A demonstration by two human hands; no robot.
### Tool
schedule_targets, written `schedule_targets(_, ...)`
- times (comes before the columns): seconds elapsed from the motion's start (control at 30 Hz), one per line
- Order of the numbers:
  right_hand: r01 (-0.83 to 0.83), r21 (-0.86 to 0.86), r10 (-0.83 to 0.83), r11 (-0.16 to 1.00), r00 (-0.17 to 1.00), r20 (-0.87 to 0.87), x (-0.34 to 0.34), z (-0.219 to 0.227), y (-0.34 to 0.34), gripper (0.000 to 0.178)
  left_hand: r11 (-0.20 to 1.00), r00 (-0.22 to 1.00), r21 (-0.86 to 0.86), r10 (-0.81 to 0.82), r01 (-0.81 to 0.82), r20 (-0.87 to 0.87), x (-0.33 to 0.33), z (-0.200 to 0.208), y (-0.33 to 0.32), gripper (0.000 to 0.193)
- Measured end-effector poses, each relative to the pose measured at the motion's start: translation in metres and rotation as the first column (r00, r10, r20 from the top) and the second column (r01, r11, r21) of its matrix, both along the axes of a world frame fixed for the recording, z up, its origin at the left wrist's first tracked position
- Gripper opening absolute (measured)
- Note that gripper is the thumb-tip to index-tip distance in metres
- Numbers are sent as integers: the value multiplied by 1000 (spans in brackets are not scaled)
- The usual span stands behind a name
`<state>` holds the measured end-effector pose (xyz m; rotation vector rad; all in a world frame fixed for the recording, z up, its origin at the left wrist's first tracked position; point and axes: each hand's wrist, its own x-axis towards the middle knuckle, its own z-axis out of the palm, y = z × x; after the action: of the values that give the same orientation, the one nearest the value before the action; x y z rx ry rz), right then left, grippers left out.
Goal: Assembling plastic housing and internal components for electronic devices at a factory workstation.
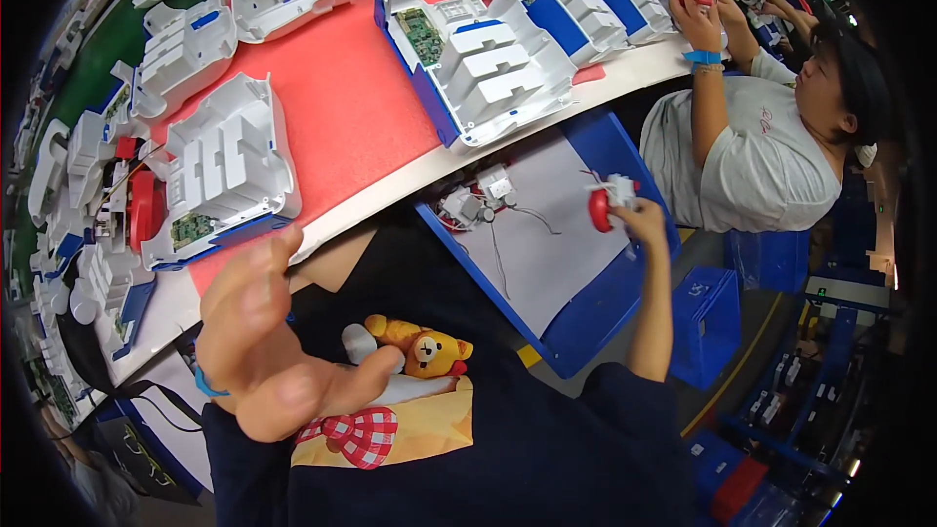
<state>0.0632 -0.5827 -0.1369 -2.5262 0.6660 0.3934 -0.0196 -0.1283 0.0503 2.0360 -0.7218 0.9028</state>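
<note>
My right hand is out to the right, closed round a small red and white part with wires. It holds this part over a blue bin lined with pale sheet. Inside the bin, at its left end, lie grey-white motor-like parts with loose wires. My left hand is raised close to the camera, its fingers apart and slightly curled, with nothing in them. Beyond it a white plastic housing with a green circuit board rests on the red mat.
Another white and blue housing lies at the bench's front edge, with several more behind. A co-worker on the right holds a red and white part. Blue crates stand on the floor to the right.
</note>
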Motion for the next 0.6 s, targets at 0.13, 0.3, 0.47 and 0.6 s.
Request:
schedule_targets(0.13,-11,-202,13,979,1000,9,42,-97,29,47,998,999,40,43,-42,-30,-4,0,5,69)
schedule_targets(0.3,-125,-374,148,919,989,32,66,-159,90,57,988,988,98,130,-122,-80,-14,-8,22,64)
schedule_targets(0.47,-140,-183,177,973,962,206,59,-181,101,67,978,972,89,196,-186,-126,-18,-19,34,62)
schedule_targets(0.6,-232,-263,316,937,883,348,55,-184,104,60,959,960,133,263,-250,-93,-13,-13,34,61)
